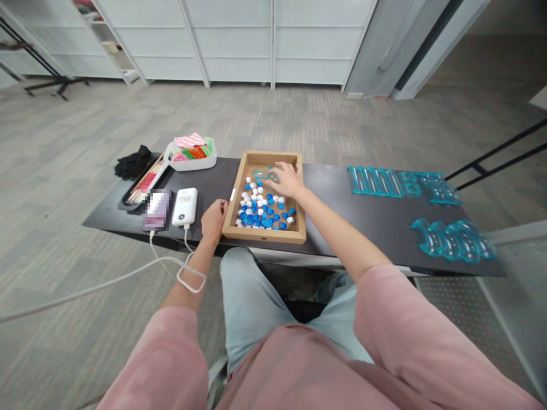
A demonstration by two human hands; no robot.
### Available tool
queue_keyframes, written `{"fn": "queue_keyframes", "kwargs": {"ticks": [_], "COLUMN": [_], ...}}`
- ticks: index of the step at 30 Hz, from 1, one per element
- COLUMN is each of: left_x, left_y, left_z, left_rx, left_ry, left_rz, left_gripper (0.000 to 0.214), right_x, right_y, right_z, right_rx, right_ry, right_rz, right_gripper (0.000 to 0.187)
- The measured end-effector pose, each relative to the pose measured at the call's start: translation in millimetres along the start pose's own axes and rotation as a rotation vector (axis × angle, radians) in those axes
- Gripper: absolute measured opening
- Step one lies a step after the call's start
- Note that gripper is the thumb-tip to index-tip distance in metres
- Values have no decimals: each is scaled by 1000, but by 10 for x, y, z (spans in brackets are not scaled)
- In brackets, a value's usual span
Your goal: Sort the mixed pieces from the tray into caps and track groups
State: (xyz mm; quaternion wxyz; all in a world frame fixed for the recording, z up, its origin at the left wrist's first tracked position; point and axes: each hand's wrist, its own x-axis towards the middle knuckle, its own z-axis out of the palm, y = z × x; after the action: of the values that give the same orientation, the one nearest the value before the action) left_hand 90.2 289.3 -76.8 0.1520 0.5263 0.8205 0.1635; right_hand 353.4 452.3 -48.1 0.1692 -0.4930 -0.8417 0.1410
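Observation:
Inside a shallow cardboard box (264, 234) are many small blue and white pieces (261, 210), most of them toward the near end. My right hand (285, 179) reaches over the box's far half, its fingers curved around a clear plastic piece with teal edges (261, 175). The fingers partly cover that piece, so its full shape is hidden. Beside the box's left wall, my left hand (213, 220) rests at the table edge with its fingers curled in. I see nothing held in it.
Clear teal-edged plastic pieces lie in a far-right row (376, 181) and a near-right group (455, 239). On the left are a white power bank (184, 207) with cables, a blurred phone (156, 210), a dark tray (128, 200), a white container (194, 164) and black cloth (133, 163).

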Motion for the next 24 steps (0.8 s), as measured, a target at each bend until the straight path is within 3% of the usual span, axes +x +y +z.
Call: {"fn": "queue_keyframes", "kwargs": {"ticks": [3, 7, 10, 13, 17, 20, 24], "left_x": [-4, -13, -18, -25, -30, -14, 24], "left_y": [3, 19, 29, 56, 118, 122, 19], "left_z": [-2, -35, -60, -74, -83, -78, -45], "left_rx": [2, 29, 36, 103, 166, 242, 289], "left_ry": [-12, -31, -41, -41, -50, -42, -33], "left_rz": [-2, -15, -17, -51, -74, -131, -163], "left_gripper": [41, 41, 42, 45, 52, 61, 67], "right_x": [-255, -1052, -1850, -2660, -3486, -3765, -3737], "right_y": [196, 762, 1352, 1855, 2176, 2253, 2275], "right_z": [-143, -483, -790, -1109, -1410, -1437, -1266], "right_rx": [-20, -94, -127, -169, -197, -151, -97], "right_ry": [72, 177, 279, 446, 518, 504, 492], "right_rz": [-25, 62, 275, 587, 927, 969, 911], "right_gripper": [36, 36, 36, 43, 56, 53, 55]}}
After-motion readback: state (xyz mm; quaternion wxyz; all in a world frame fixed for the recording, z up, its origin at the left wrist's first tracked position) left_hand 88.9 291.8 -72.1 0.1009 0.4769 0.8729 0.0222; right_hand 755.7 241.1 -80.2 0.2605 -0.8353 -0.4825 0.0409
